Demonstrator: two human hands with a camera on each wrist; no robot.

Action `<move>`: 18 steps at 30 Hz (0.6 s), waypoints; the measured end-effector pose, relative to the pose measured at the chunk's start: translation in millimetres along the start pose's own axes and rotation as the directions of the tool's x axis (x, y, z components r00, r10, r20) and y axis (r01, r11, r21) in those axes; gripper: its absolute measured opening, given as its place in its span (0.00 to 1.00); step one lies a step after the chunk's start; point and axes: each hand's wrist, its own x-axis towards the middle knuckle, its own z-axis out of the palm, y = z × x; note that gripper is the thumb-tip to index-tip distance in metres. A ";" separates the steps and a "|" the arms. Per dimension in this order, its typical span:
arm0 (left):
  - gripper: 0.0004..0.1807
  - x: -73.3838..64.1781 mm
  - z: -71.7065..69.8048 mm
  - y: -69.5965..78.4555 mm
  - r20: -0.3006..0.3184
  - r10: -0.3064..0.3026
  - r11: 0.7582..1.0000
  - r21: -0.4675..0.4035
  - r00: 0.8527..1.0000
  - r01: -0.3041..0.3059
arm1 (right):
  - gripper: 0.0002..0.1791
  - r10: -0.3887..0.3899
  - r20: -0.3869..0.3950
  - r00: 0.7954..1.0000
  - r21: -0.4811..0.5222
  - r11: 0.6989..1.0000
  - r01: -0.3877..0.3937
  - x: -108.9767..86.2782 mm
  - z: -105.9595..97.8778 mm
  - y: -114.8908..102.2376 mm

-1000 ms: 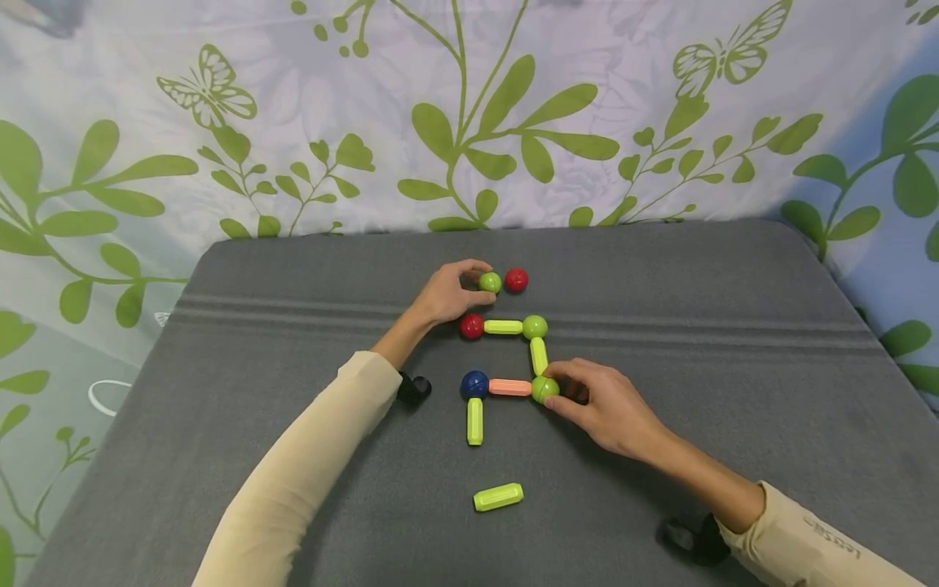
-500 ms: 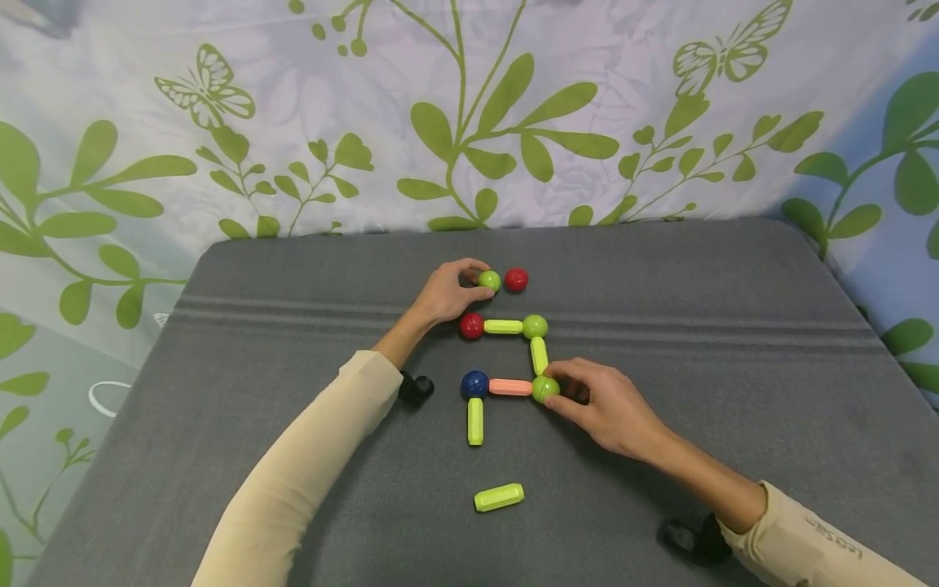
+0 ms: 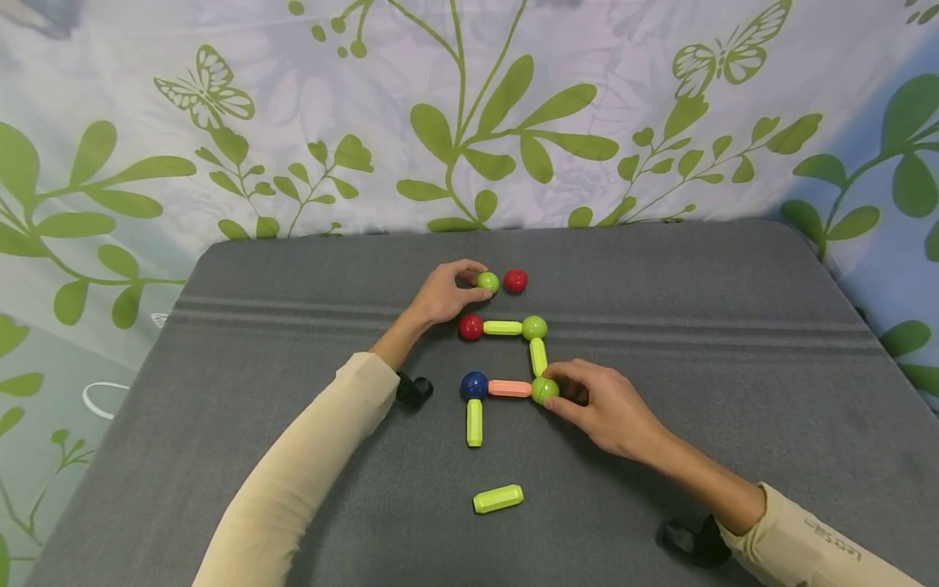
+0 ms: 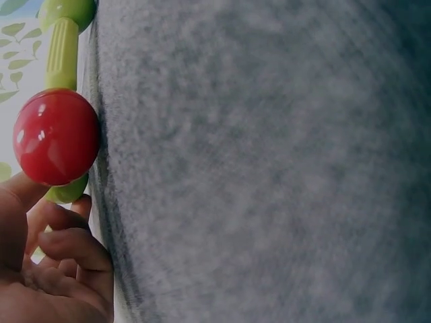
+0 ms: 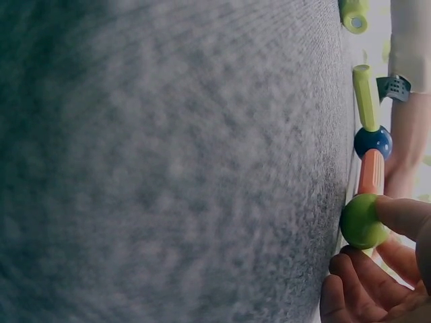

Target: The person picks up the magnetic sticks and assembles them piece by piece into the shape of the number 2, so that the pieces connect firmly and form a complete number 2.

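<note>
My left hand holds a loose green ball between thumb and fingers at the back; in the left wrist view a red ball hides most of it. My right hand pinches the green corner ball of a chain lying flat. From that ball a salmon stick leads left to a blue ball, with a yellow-green stick hanging toward me. Another yellow-green stick runs back to a second green ball, then a stick to the red ball.
A loose red ball lies just right of the held green one. Nearer me, a separate yellow-green stick rests on the grey cloth surface. A leaf-patterned curtain hangs behind the far edge.
Both hands keep their holds in nearly the same places. The chain and the loose pieces show no visible movement beyond a slight shift of the whole view.
</note>
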 end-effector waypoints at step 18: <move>0.20 -16.1 -7.8 1.4 0.002 -0.006 0.999 -0.053 1.000 0.006 | 0.16 0.000 0.004 1.000 0.009 1.000 0.000 -0.7 -2.0 -1.1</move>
